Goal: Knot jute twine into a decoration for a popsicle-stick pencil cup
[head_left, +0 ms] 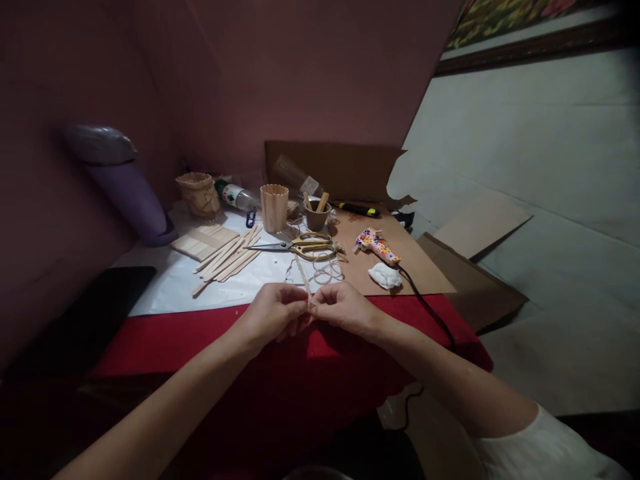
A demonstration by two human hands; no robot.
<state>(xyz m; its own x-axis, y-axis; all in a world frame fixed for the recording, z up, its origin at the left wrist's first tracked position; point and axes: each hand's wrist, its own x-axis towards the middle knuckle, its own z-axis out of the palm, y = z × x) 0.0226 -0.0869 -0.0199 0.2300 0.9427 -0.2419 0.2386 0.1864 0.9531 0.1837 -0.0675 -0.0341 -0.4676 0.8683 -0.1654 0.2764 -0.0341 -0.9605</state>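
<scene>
My left hand (281, 308) and my right hand (343, 308) meet over the front edge of the red-covered table. Both pinch a thin piece of twine (304, 275) that rises from between the fingertips. Loose loops of twine (327, 272) lie just beyond the hands. Behind them are scissors (300, 247) with golden handles, their blades pointing left. Several flat wooden sticks (227, 261) lie in a loose pile left of the scissors. A cup made of wooden sticks (274, 208) stands upright further back.
A glue gun (376, 247) with a black cord and a white crumpled wad (385, 275) rest on cardboard (420, 273) at the right. Behind stand a small pot (317, 219) and a decorated cup (199, 195); a bottle (237, 197) and a cutter (359, 210) lie nearby.
</scene>
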